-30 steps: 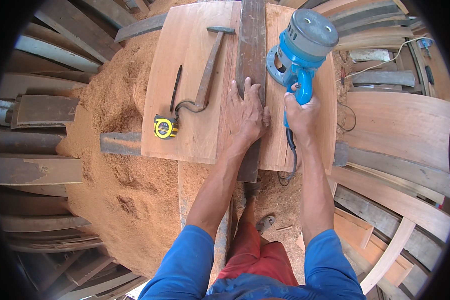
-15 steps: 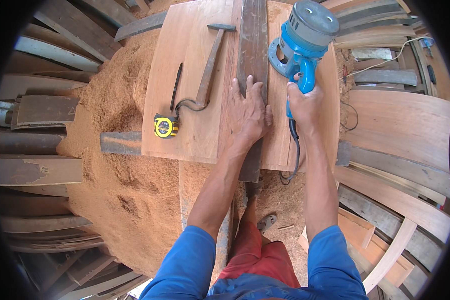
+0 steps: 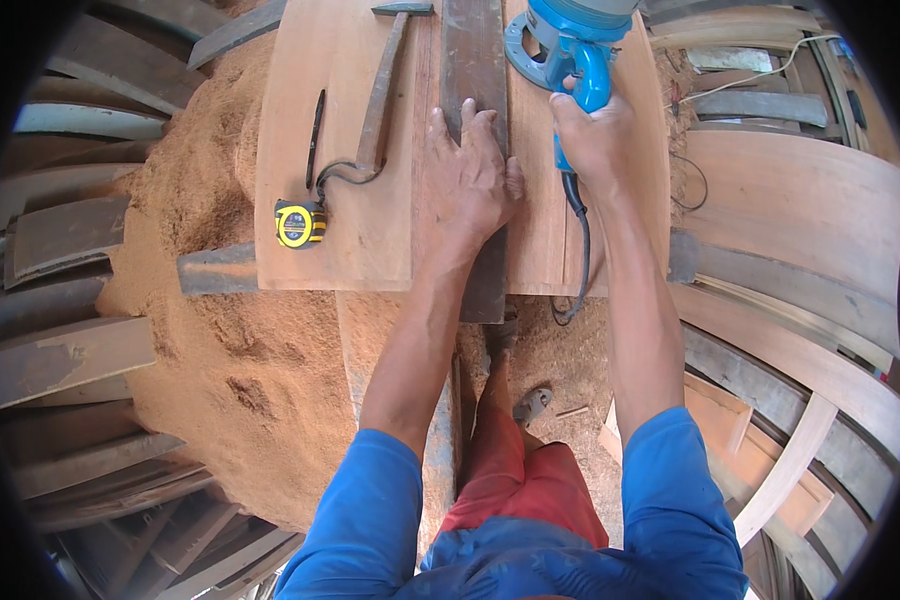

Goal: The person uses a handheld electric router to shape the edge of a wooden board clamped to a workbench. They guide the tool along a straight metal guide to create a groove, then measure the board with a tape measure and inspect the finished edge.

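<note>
My left hand [image 3: 469,183] lies with fingers apart on a long dark straight board [image 3: 477,60], which runs lengthwise over a pale wooden panel [image 3: 335,250]. My right hand [image 3: 595,135] grips the handle of a blue router [image 3: 566,35] at the right of that board; its black cord [image 3: 581,230] hangs toward me over the panel's near edge. Left of my left hand lie a hammer [image 3: 385,85], a thin dark pencil-like stick [image 3: 315,135] and a yellow-and-black tape measure [image 3: 300,222]. The router's bit and top are out of sight.
A heap of sawdust [image 3: 220,380] spreads left of and below the panel. Several stacked planks [image 3: 80,360] ring it at the left, and more boards [image 3: 790,210] lie at the right. A pale cable [image 3: 760,72] runs across the right-hand pile. My legs and a sandal [image 3: 532,405] show below.
My right hand has pushed the router a little farther away along the dark board. My left hand stays in place on that board. The whole scene sits higher and further left in view.
</note>
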